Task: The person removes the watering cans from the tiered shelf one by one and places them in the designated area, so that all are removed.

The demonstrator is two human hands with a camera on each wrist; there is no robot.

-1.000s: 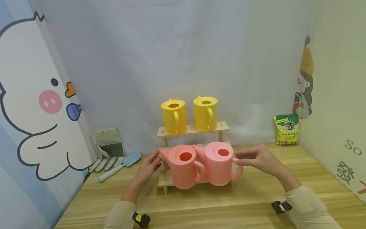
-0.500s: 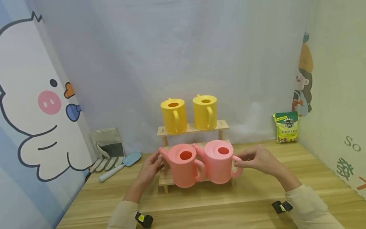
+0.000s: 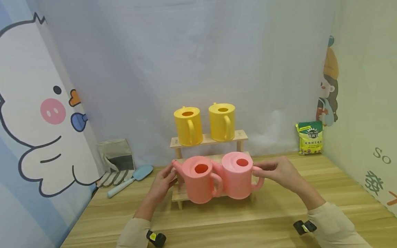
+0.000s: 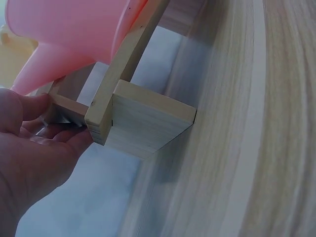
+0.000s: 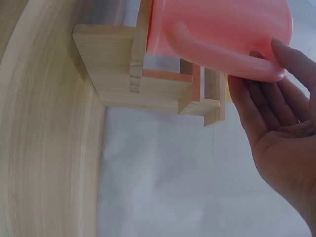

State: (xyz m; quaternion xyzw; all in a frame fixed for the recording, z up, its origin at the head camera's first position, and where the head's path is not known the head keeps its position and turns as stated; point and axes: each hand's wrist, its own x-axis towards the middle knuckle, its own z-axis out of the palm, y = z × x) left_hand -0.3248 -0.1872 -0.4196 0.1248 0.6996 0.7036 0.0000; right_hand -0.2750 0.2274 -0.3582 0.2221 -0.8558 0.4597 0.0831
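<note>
Two pink watering cans stand side by side on the lowest step of a wooden tiered stand. The left can is a deeper coral pink, and its spout points left. My right hand pinches the upper part of the right can's handle, thumb on one side and fingers on the other in the right wrist view. At the stand's left end, my left hand has its thumb and fingers about a wooden piece, close to the left can's spout tip. The right can's spout tip is hidden behind the left can.
Two yellow watering cans stand on the top step. A pale blue trowel and grey gloves lie at the left of the table. A green and yellow packet stands at the back right, before the cloth backdrop.
The right can has turned slightly in my right hand: its spout tip has slipped behind the left can and its handle has shifted a little right. My left hand stays nearly in place.
</note>
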